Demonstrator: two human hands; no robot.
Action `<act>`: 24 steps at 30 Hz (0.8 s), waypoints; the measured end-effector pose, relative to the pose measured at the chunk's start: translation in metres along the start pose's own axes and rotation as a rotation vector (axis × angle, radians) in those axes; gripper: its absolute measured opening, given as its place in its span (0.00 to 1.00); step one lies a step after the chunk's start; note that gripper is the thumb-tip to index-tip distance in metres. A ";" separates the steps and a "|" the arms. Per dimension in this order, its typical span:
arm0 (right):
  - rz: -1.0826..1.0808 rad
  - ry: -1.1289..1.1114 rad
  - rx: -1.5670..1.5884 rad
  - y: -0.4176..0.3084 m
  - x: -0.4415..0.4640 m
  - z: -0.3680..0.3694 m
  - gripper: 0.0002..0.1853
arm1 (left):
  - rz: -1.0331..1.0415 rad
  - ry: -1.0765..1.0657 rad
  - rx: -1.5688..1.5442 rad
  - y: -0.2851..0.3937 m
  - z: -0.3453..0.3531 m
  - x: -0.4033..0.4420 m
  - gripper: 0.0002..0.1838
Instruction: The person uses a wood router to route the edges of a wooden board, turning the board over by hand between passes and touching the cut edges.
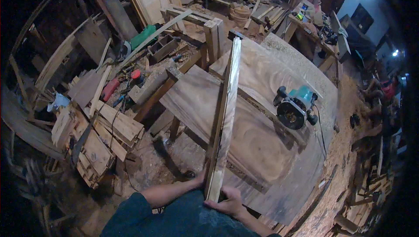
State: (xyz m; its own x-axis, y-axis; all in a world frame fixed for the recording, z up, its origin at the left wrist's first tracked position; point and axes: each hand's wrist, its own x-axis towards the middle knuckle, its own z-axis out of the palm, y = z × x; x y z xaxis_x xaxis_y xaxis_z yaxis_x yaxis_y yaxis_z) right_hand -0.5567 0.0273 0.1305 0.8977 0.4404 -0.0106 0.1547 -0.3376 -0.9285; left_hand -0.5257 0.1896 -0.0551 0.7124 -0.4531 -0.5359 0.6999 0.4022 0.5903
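While a loose heap of pale wooden offcuts [98, 145] lies at the left, a red, elongated object [110, 89] and a green, rounded object [143, 37] sit among the clutter beyond it. Nearer the middle, the left hand [201, 182] is at the left side of the long, pale wooden beam [224, 128], close to its near end; its fingers are mostly hidden, so their grip cannot be told. The beam points away from the person, slanting slightly right above the broad, brown wooden panels with swirling grain [266, 149]. The right hand [229, 201] holds the beam's near end from the right, its thumb against the wood. Farther right, a teal-and-black router with a round base [297, 106] lies tipped on the panels, a thin black cord [322, 132] trailing toward the person.
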 end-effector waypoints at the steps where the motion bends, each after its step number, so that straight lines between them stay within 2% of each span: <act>1: -0.007 0.001 0.000 -0.001 0.001 -0.001 0.21 | 0.046 0.006 0.151 0.002 -0.001 0.001 0.39; 5: -0.002 0.007 0.039 -0.007 0.004 -0.002 0.21 | 0.139 0.102 0.592 0.013 -0.028 -0.001 0.29; 8: 0.107 0.021 0.074 -0.010 -0.001 0.001 0.24 | 0.379 0.376 0.575 0.026 -0.012 -0.025 0.25; 11: 0.227 0.031 0.129 -0.005 -0.008 0.007 0.27 | 0.399 0.294 0.407 0.083 0.034 -0.073 0.28; 12: 0.228 0.058 0.122 -0.006 -0.010 0.009 0.27 | 0.448 0.195 0.399 0.091 0.039 -0.081 0.30; 14: 0.216 0.114 0.098 -0.011 -0.009 0.010 0.27 | 0.560 -0.009 0.375 0.110 0.048 -0.094 0.36; 15: 0.233 0.111 0.156 -0.015 -0.010 0.009 0.27 | 0.495 -0.032 0.309 0.121 0.060 -0.105 0.43; 18: 0.195 0.183 0.223 -0.017 -0.011 0.015 0.26 | 0.542 -0.133 0.506 0.135 0.072 -0.111 0.44; 21: 0.195 0.207 0.218 0.001 -0.018 0.024 0.26 | 0.594 -0.086 0.614 0.131 0.074 -0.107 0.46; 24: 0.133 0.245 0.088 -0.008 -0.016 0.019 0.26 | 0.546 -0.078 0.632 0.131 0.074 -0.108 0.46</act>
State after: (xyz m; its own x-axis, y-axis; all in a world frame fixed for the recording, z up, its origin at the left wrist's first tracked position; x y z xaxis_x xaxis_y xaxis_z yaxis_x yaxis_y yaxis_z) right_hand -0.5801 0.0393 0.1314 0.9822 0.1795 -0.0547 0.0019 -0.3007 -0.9537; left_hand -0.5141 0.2326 0.1246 0.9209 -0.3871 -0.0467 0.0798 0.0698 0.9944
